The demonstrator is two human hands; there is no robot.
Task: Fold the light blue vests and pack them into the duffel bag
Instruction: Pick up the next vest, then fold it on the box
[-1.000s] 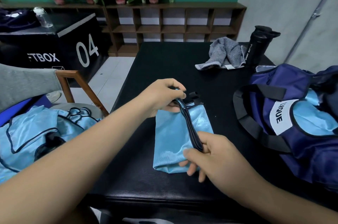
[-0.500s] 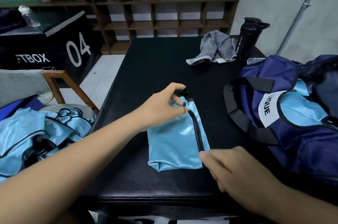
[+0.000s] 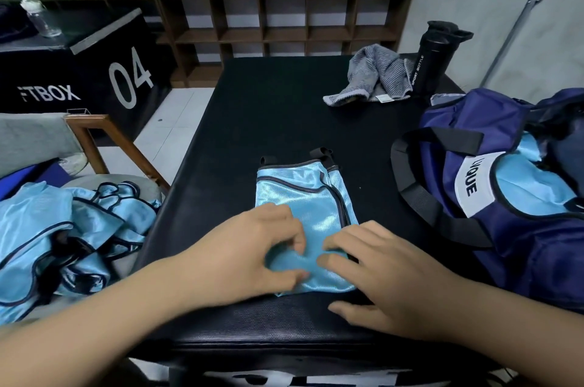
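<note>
A folded light blue vest (image 3: 303,190) with dark trim lies on the black table (image 3: 284,102), its straps pointing away from me. My left hand (image 3: 252,247) pinches the vest's near end between curled fingers and thumb, bunching the fabric. Just to the right, my right hand (image 3: 379,273) rests its fingertips on that same end, thumb on the table. The navy duffel bag (image 3: 537,260) stands open at the right with a light blue vest (image 3: 531,190) inside. More light blue vests (image 3: 47,228) lie in a loose pile on a seat at the left.
A grey towel (image 3: 373,73) and a black sport bottle (image 3: 433,58) sit at the table's far right. A wooden chair (image 3: 91,133) and a black box marked 04 (image 3: 94,76) stand to the left. Wooden shelves with plants line the back wall.
My left hand let go of the strap end and came back to the vest's near end. My right hand moved left onto that end. The vest now lies flat.
</note>
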